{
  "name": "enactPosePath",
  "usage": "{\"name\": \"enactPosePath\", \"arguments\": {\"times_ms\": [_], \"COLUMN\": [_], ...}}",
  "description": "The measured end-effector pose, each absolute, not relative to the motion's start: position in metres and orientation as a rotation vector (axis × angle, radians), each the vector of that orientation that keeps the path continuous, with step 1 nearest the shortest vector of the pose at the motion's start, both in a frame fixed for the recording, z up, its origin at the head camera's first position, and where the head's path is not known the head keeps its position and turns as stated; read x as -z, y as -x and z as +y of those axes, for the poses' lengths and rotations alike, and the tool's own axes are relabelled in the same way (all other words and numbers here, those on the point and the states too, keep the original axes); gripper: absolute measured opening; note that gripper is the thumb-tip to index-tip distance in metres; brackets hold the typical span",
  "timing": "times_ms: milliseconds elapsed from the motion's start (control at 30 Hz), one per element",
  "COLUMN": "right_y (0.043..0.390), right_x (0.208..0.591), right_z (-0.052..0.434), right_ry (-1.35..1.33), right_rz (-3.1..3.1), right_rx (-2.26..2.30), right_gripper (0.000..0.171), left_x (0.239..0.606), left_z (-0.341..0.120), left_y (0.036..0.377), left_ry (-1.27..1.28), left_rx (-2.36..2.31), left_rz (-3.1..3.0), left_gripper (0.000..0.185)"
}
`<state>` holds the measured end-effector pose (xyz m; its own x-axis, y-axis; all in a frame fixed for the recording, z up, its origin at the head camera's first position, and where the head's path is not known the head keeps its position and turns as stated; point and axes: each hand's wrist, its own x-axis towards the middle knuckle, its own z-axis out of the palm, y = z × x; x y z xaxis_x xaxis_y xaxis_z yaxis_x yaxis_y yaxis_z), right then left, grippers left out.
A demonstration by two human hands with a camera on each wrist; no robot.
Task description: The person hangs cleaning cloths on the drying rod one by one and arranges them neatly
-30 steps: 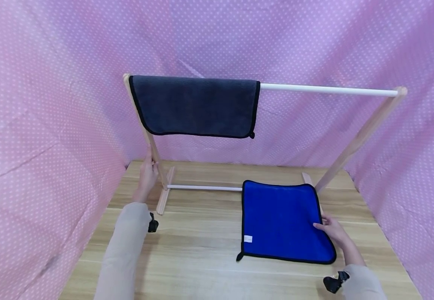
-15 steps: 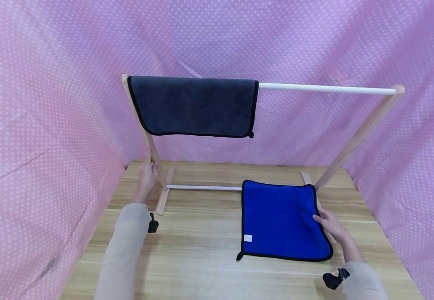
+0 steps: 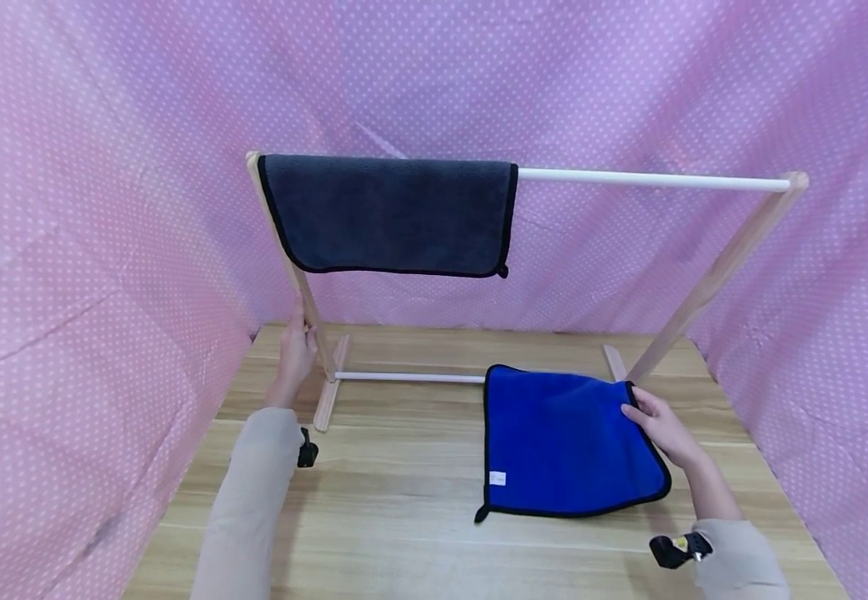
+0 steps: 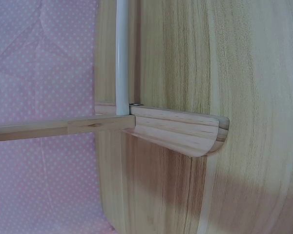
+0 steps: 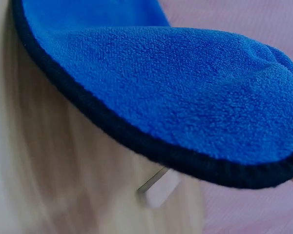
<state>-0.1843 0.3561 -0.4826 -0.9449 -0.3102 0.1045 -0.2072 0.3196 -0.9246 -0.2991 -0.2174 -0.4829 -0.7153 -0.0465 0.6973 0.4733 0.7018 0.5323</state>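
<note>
Square blue plush cloth (image 3: 569, 450), extending toward 9 o'clock, is pinched by right hand (image 3: 668, 429); pale wooden upright (image 4: 83, 126) is gripped by left hand (image 3: 295, 354).

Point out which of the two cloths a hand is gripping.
The blue cloth with the white tag: the right hand pinches its right edge near the upper corner. The dark grey cloth hangs over the top rail, untouched.
</note>
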Motion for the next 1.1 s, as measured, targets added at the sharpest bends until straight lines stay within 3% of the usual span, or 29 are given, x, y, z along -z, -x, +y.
{"name": "enactPosePath", "arguments": {"times_ms": [400, 600, 767, 933, 1100], "right_y": [0.185, 0.185, 0.187, 0.189, 0.19], "right_x": [0.434, 0.413, 0.394, 0.375, 0.35], "right_z": [0.329, 0.318, 0.31, 0.305, 0.303], "right_ry": [0.644, 0.756, 0.834, 0.898, 0.813], "right_rz": [2.5, 2.536, 2.705, 2.73, 2.939], "right_rx": [1.705, 1.72, 1.671, 1.735, 1.583], "right_gripper": [0.013, 0.023, 0.026, 0.041, 0.03], "left_x": [0.485, 0.486, 0.484, 0.483, 0.483], "left_z": [-0.218, -0.217, -0.216, -0.218, -0.218], "left_y": [0.3, 0.299, 0.297, 0.298, 0.299], "left_ry": [0.35, 0.386, 0.367, 0.32, 0.32], "left_rx": [0.944, 0.952, 0.946, 0.95, 0.957], "left_rz": [-2.182, -2.132, -2.153, -2.217, -2.204], "left_gripper": [0.07, 0.081, 0.075, 0.066, 0.066]}}
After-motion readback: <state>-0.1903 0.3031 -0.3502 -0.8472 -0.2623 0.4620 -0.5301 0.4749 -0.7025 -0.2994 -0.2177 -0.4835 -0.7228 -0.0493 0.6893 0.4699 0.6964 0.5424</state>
